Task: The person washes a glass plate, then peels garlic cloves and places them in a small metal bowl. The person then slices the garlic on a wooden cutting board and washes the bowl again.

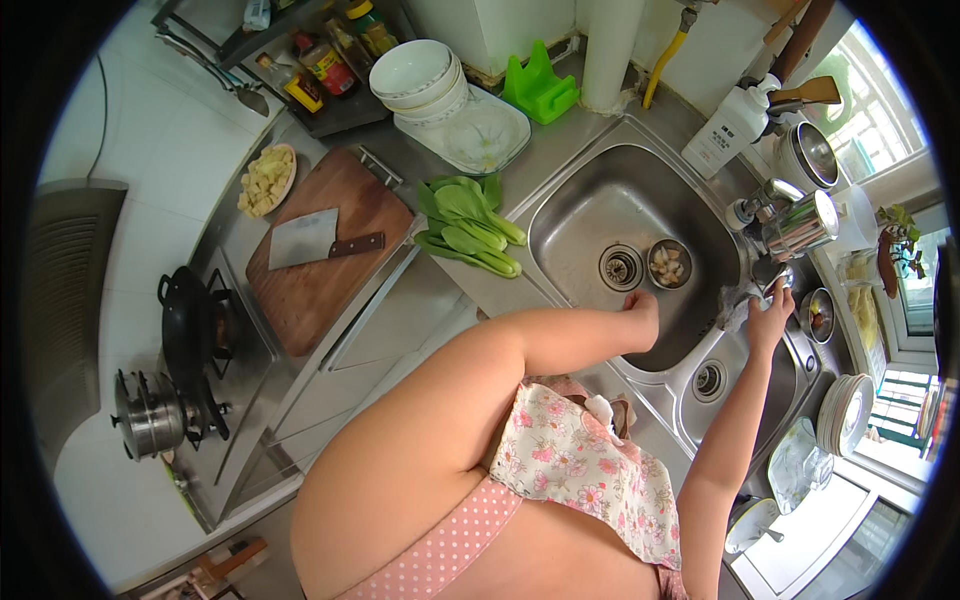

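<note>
A small metal bowl (669, 264) holding what look like garlic cloves (666, 267) stands in the larger basin of a stainless steel sink (574, 202), beside the drain strainer (620, 268). Just below the bowl, my left hand (642, 321) hangs over the basin with its fingers curled; whether anything is inside them is hidden. My right hand (766, 319) reaches to the faucet (782, 277) behind the sink divider, its fingers on the metal. A grey mesh scrubber (735, 306) rests on the divider next to that hand.
Left of the sink lie green bok choy (472, 217) and a cleaver (307, 238) on a wooden cutting board (322, 300). A plate of pale cubes (268, 180) sits beyond. Stacked bowls (416, 79), a soap pump bottle (726, 133) and stacked plates (844, 416) surround the sink.
</note>
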Action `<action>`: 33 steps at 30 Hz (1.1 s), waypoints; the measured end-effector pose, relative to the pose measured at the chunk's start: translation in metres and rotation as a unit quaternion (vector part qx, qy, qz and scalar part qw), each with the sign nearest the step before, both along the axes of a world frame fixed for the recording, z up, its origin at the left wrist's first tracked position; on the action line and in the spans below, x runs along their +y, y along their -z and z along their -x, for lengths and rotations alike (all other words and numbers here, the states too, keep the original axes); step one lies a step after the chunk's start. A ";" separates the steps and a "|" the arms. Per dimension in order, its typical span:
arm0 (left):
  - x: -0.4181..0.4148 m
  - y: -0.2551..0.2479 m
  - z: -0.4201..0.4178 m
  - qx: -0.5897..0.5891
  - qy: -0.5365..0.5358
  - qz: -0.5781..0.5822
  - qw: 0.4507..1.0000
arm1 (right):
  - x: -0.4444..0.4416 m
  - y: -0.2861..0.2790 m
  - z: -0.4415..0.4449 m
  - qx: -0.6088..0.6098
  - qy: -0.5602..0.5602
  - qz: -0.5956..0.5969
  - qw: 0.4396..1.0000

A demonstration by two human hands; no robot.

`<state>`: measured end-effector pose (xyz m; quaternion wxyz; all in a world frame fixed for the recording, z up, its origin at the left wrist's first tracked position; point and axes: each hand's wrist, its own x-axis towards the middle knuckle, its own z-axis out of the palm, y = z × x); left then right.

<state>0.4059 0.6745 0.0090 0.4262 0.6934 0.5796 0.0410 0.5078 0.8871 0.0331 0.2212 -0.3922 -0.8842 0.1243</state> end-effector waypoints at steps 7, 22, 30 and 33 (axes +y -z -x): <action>-0.029 -0.120 -0.002 -0.601 0.035 0.032 0.798 | -0.008 -0.020 -0.042 0.066 -0.025 0.014 0.997; -0.096 -0.119 0.055 -0.090 -0.001 -0.008 0.996 | -0.140 -0.018 -0.049 0.119 0.106 0.174 0.972; -0.262 -0.119 0.121 -0.439 -0.382 -0.067 0.811 | -0.249 -0.034 0.065 0.150 -0.061 0.194 0.968; -0.351 -0.103 0.139 -0.375 -0.529 -0.122 0.752 | -0.324 -0.041 0.131 0.140 -0.195 0.255 0.937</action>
